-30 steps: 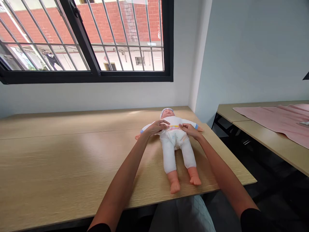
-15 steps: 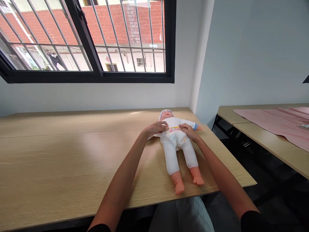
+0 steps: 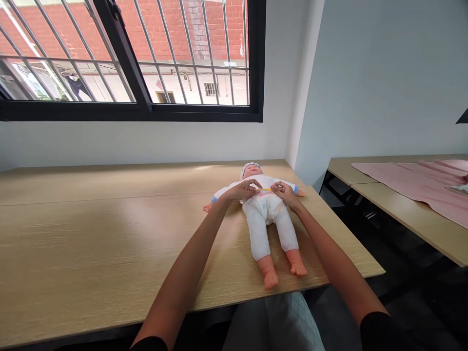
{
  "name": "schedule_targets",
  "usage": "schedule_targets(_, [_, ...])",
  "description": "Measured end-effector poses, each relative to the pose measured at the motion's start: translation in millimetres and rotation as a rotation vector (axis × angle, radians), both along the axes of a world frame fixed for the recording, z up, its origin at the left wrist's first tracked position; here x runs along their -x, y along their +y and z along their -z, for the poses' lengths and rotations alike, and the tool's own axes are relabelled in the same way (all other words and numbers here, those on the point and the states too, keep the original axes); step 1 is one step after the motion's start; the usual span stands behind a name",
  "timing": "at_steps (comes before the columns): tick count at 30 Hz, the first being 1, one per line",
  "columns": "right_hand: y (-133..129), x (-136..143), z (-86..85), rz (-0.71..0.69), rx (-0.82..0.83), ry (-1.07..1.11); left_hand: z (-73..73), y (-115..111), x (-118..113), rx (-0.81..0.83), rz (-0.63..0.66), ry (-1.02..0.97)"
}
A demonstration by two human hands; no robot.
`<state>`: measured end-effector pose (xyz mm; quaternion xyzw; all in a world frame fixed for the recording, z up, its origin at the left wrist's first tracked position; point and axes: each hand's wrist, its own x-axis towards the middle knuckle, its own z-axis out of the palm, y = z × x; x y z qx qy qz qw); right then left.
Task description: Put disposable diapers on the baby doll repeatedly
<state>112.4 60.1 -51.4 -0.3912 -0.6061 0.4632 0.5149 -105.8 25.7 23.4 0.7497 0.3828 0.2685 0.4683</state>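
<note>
A baby doll (image 3: 256,239) in white clothes lies on its back on the wooden table, head toward the wall and bare feet toward me. Round its hips is a white diaper (image 3: 266,207) with a coloured strip at the waist. My left hand (image 3: 247,190) is closed at the waistband's left part, fingertips pinched on the diaper's edge. Opposite it, my right hand (image 3: 284,191) pinches the waistband's right part. The fingertips of both hands are small in view, and the doll's belly is partly hidden by them.
The wooden table (image 3: 109,243) extends far to the left, below a barred window (image 3: 201,113). Its front and right edges are close to the doll. On a second table (image 3: 424,214) at the right lies a pink cloth (image 3: 409,185).
My left hand has shifted slightly right, closer to my right hand. The doll's arm on the left now shows more fully. The view has tilted slightly.
</note>
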Motion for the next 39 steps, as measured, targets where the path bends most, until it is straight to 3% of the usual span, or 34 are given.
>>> schedule_targets(2, [3,0,2.5,0.025,-0.04,0.0,0.5,2,0,-0.004,-0.018,0.012])
schedule_targets(4, [9,-1,6.5,0.106,-0.08,0.003,0.6,3,-2,-0.034,-0.122,0.056])
schedule_targets(7, [17,-11,15.8,0.315,-0.092,-0.047,-0.3,5,-7,-0.156,-0.361,0.142])
schedule_targets(9, [21,-21,23.8,0.479,-0.115,-0.122,-1.3,4,-10,-0.231,-0.429,0.179])
schedule_targets(14, [27,-49,39.4,0.895,-0.12,-0.295,-2.9,1,-15,-0.261,-0.325,0.146])
schedule_targets(17, [30,-62,41.9,1.012,-0.075,-0.306,-2.9,1,-17,-0.258,-0.241,0.202])
schedule_targets(26, [35,-80,49.5,1.03,0.046,-0.209,-4.9,2,-22,-0.173,-0.237,0.301])
schedule_targets(35, [44,-87,56.1,0.994,0.088,0.111,1.8,5,-9,-0.122,-0.225,0.095])
schedule_targets(37, [46,-86,53.9,0.933,0.093,0.18,3.4,6,-6,-0.096,-0.248,0.101])
schedule_targets(39, [46,-82,50.6,0.785,0.092,0.29,4.2,7,-4,-0.08,-0.266,0.108])
